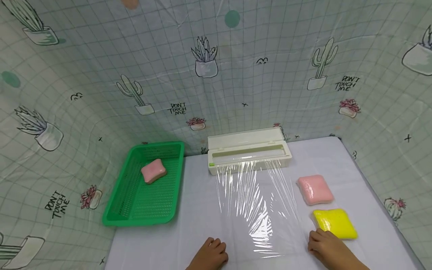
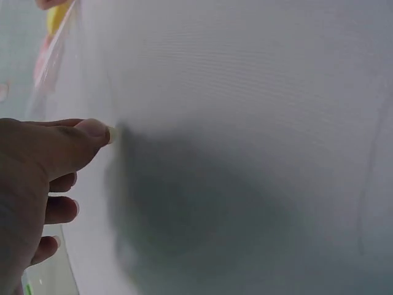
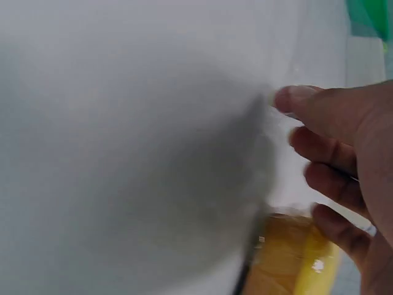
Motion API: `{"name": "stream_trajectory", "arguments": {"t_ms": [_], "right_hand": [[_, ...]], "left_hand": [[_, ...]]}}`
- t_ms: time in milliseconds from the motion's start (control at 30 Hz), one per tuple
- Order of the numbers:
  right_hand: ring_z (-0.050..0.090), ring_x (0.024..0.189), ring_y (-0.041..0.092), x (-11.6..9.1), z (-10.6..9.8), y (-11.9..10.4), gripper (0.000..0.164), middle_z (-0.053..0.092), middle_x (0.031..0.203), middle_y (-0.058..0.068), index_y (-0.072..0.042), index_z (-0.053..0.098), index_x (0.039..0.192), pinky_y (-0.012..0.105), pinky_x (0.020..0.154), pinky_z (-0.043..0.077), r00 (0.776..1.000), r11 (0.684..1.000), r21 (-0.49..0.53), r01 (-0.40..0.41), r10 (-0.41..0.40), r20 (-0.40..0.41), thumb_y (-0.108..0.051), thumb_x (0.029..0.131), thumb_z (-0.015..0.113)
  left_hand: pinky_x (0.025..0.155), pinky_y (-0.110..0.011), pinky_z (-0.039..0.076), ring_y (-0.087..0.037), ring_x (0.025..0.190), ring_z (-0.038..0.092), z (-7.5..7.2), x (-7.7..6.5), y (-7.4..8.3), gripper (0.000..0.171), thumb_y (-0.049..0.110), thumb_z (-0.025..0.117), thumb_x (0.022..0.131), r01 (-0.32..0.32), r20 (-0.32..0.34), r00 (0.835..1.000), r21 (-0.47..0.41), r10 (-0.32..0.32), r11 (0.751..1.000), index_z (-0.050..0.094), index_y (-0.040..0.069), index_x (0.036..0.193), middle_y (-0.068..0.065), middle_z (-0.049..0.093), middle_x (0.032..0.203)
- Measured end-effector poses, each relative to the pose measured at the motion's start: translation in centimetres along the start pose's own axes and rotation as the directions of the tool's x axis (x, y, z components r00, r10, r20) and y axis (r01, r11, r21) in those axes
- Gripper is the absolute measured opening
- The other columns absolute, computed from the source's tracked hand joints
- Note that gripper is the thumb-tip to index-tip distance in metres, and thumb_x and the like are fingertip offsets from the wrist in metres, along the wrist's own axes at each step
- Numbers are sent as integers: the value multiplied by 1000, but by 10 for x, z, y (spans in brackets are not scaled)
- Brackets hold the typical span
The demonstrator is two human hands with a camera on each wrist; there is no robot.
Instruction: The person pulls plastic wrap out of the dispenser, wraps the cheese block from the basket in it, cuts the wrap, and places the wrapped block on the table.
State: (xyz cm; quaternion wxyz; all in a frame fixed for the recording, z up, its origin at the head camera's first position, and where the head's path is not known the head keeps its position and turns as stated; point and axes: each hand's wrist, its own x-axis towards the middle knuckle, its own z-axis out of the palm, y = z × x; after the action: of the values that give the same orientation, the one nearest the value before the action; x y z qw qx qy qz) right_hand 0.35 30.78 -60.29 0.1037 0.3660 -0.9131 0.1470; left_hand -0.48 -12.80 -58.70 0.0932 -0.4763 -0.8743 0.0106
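A sheet of clear cling film [image 1: 260, 221] stretches toward me from a white wrap dispenser [image 1: 249, 165] with its lid raised. My left hand [image 1: 210, 255] pinches the film's near left corner between thumb and index finger; in the left wrist view the thumb [image 2: 73, 144] presses against the fingertip. At the near right corner my right hand [image 1: 332, 249] pinches the film the same way, its thumb [image 3: 325, 107] and finger together. Close beside the right hand lies a yellow wrapped block [image 1: 337, 224], with a pink wrapped block [image 1: 315, 189] just behind it.
To the left stands a green plastic basket [image 1: 108, 220] holding another pink block [image 1: 153, 171]. White cloth covers the table [image 1: 199, 202]. A cactus-print curtain [image 1: 236, 86] rises at the back and along both sides.
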Motion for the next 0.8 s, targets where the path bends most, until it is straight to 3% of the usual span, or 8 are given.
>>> {"name": "stream_trajectory", "arguments": {"t_ms": [267,400,600,800], "right_hand": [[44,80,9,-1,6,-16,28,50,84,-14,-23,73,72,35,72,48,996,989,-121,-86,90,28,-20,62,99],[46,82,10,-4,9,-20,29,51,85,-15,-25,72,69,38,76,49,995,987,-128,-95,96,0,-19,58,99],[49,83,11,-11,17,-24,34,52,85,-13,-25,70,68,36,81,46,991,980,-165,-112,99,-86,-16,51,98],[51,85,14,-17,18,-27,36,52,88,-11,-24,71,69,36,83,44,988,970,-206,-128,106,-112,-20,48,100]], "left_hand": [[77,-19,37,-2,76,39,3,-3,0,25,52,77,89,-65,58,997,90,60,994,71,32,77,15,49,80],[77,-19,38,-1,76,39,2,-6,1,31,55,72,94,-98,78,993,94,90,991,71,30,75,15,50,80],[77,-19,39,0,77,44,4,-10,5,32,52,73,93,-124,33,992,158,120,980,69,30,70,16,54,80],[80,-20,41,0,80,46,4,-14,7,30,54,73,93,-107,63,993,141,99,984,72,30,76,16,55,80]]}}
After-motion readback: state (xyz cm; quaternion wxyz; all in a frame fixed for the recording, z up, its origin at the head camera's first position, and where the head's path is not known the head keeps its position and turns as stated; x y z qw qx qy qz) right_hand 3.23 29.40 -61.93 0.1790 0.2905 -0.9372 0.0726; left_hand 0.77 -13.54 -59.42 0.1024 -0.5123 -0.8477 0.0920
